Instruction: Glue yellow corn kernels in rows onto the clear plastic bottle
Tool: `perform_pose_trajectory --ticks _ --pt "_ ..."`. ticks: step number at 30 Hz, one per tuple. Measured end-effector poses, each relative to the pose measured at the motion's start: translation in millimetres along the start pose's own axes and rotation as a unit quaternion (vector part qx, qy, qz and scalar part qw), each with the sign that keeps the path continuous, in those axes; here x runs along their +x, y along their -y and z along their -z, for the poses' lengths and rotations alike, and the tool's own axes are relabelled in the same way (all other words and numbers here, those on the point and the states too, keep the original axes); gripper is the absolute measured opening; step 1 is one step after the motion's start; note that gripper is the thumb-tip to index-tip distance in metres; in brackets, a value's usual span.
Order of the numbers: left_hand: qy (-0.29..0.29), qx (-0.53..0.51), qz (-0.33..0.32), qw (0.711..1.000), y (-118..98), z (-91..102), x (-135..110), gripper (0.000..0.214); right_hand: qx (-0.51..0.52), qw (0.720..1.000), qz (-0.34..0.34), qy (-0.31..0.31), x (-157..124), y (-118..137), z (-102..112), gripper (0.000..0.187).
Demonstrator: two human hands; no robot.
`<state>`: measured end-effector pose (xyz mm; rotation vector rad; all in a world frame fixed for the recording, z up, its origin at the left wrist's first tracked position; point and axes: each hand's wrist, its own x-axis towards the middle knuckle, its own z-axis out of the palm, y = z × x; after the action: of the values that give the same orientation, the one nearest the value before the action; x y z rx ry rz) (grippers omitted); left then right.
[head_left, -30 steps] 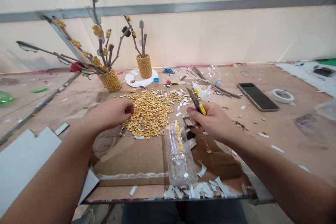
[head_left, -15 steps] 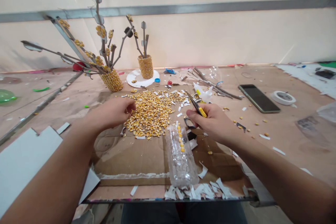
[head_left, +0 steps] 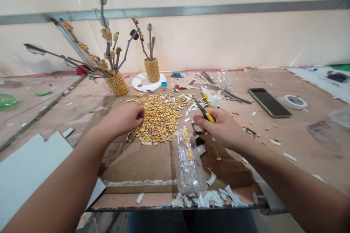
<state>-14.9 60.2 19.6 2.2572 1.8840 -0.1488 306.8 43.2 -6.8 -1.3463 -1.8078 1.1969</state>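
Note:
My left hand (head_left: 128,118) rests at the left edge of a heap of corn kernels (head_left: 161,118), its fingers curled closed. What they hold, if anything, is hidden. In my right hand (head_left: 218,125) is a slim dark-bladed tool with a yellow and black grip (head_left: 210,117), its tip pointing up and left. Below and between the hands, a clear plastic bottle piece (head_left: 188,174) lies on the cardboard (head_left: 136,167), with a short row of kernels (head_left: 188,143) along its upper side. A white glue bottle (head_left: 212,98) lies just beyond my right hand.
Two kernel-covered pots (head_left: 117,84) with twigs stand at the back, one on a white disc (head_left: 138,80). To the right are loose sticks (head_left: 218,85), a phone (head_left: 269,102) and a tape roll (head_left: 294,102). White paper scraps (head_left: 213,199) line the front edge; white board (head_left: 30,167) lies left.
My left hand has shifted slightly right along the heap, and its fingers are more curled in. My right hand with the tool and the bottle piece stay nearly still.

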Motion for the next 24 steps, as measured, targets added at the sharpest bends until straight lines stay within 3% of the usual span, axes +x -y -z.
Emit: perform_pose_trajectory --ticks 6,9,13,17,21,24 --pt "-0.038 -0.033 -0.032 0.998 -8.4 1.5 -1.2 0.014 -0.018 1.000 0.023 -0.009 -0.5 -1.4 -0.1 0.044" --pt "-0.087 -0.128 -0.060 0.986 -20.4 3.4 -5.8 0.017 -0.033 0.996 0.071 -0.036 -3.4 -0.9 -0.9 0.045" --pt "-0.108 -0.347 -0.108 0.926 -47.4 -1.1 -18.0 0.023 -0.020 0.987 0.144 -0.068 -11.3 2.4 -4.2 0.031" --pt "-0.048 -0.496 -0.151 0.854 -77.9 -11.0 -31.2 0.019 -0.020 0.963 0.264 -0.058 -19.0 3.6 -9.6 0.010" --pt "0.004 -0.605 -0.164 0.779 -95.9 -18.6 -39.1 0.016 -0.042 0.912 0.405 -0.044 -22.0 -1.2 -14.8 0.042" --pt "0.016 -0.654 -0.137 0.744 -100.5 -22.0 -39.9 0.021 -0.060 0.888 0.452 -0.056 -22.4 -5.8 -17.1 0.048"
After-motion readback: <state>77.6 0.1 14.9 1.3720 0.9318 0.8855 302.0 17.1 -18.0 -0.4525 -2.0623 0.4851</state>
